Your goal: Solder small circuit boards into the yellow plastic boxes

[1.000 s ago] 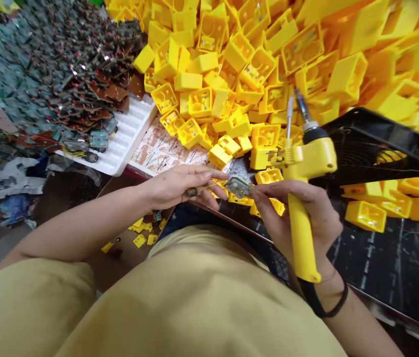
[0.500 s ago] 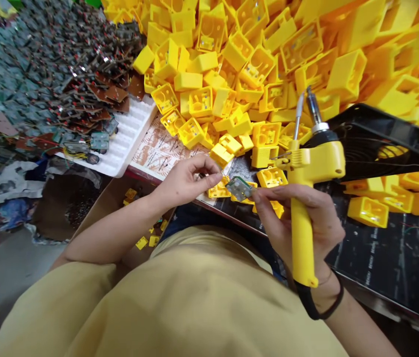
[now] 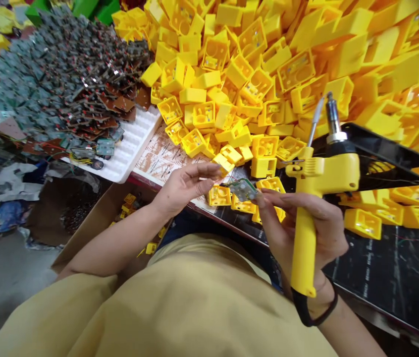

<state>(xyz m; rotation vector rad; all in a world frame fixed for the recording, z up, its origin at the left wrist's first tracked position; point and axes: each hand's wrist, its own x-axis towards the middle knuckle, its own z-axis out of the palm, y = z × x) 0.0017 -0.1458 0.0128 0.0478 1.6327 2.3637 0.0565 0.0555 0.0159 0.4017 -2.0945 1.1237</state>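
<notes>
My right hand [image 3: 311, 225] is closed around the handle of a yellow soldering gun [image 3: 303, 248], whose metal tip and thin feed tube point up and away. The same hand pinches a small green circuit board [image 3: 243, 190] by its right edge between thumb and forefinger. Thin wires run from the board toward my left hand [image 3: 185, 188]. Its thumb and forefinger are slightly apart, just left of the board, and no held object shows between them. Below and around the board lie small open yellow plastic housings [image 3: 220, 196] on the bench.
A large heap of yellow housings [image 3: 209, 79] covers the back and right. At the left, a pile of circuit boards [image 3: 79, 74] rests on a white foam tray [image 3: 130, 148]. A black plastic holder [image 3: 384, 144] stands behind the soldering gun. A cardboard box [image 3: 94, 218] sits below the bench edge.
My left thumb and forefinger have parted from a pinch and drawn slightly left. The board in my right hand has turned slightly. The whole view has shifted a little.
</notes>
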